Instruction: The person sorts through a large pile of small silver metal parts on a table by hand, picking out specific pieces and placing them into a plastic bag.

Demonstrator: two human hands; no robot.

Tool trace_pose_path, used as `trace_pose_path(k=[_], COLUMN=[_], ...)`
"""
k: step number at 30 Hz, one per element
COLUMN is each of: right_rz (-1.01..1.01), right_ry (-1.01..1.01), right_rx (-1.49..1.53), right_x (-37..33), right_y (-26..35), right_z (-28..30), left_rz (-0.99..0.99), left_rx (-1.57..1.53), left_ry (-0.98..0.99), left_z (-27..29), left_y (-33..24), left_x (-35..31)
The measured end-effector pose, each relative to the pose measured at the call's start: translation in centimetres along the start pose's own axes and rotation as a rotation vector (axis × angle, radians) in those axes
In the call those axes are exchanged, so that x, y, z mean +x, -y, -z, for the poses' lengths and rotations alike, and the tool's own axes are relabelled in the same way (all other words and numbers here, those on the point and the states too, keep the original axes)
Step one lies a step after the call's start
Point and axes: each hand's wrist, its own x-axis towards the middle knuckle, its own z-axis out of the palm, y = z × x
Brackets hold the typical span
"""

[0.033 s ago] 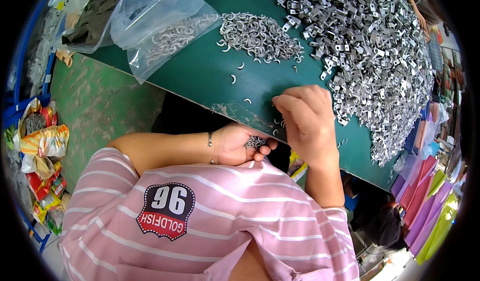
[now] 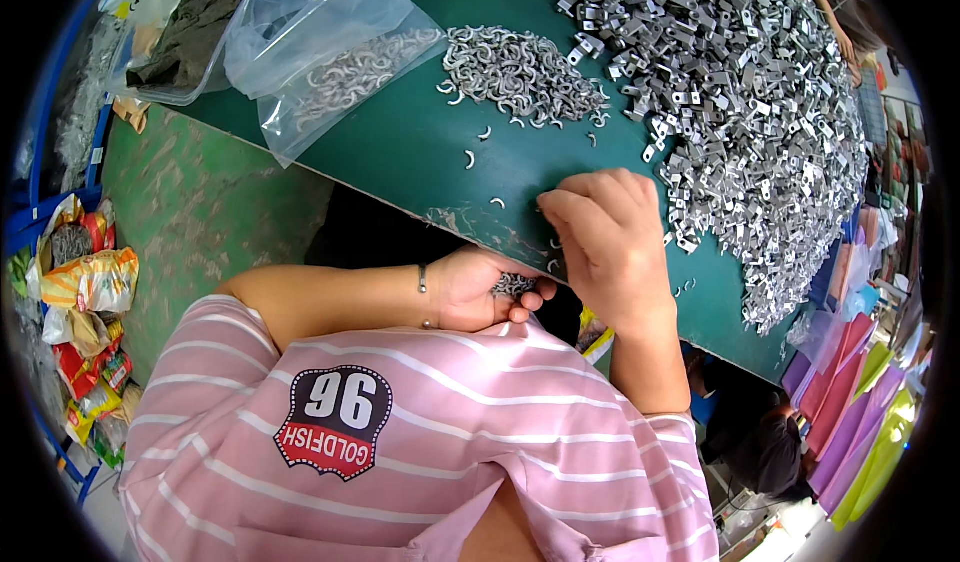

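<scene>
My left hand is cupped palm up just below the near edge of the green table. Its curled fingers hold a heap of small C-shaped metal pieces. Over the tabletop, close to that edge, my right hand has its fingers bent and pressed together; whatever is between the fingertips is hidden. A few loose C-shaped pieces lie beside it. Farther back is a pile of the same pieces, next to a clear plastic bag with more inside.
A large heap of metal brackets covers the table's right side. At the back left stands a clear tub with dark cloth. Colourful packets are at the far left, coloured sheets at the right. Part of another person's arm shows top right.
My right hand has shifted very slightly left over the table, covering one of the loose pieces near its fingers. My left hand keeps its place with the pieces.
</scene>
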Motion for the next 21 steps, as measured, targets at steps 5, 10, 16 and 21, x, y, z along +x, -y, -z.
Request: trace_pose_path(k=[5, 10, 16, 21], right_rz=[-0.014, -0.008, 0.056, 0.004], right_ry=[0.089, 0.041, -0.037, -0.032], right_rx=[0.017, 0.061, 0.008, -0.022], right_x=[1.4, 1.9, 1.3, -0.4], right_y=[0.9, 1.7, 0.4, -0.9], right_z=[0.5, -1.9, -0.5, 0.8], left_rz=[0.004, 0.040, 0.007, -0.011], left_rx=[-0.023, -0.087, -0.068, -0.033], left_ry=[-0.011, 0.003, 0.015, 0.054], left_z=[0.1, 0.3, 0.4, 0.5], left_y=[0.0, 0.1, 0.0, -0.1], left_x=[0.1, 0.1, 0.0, 0.1])
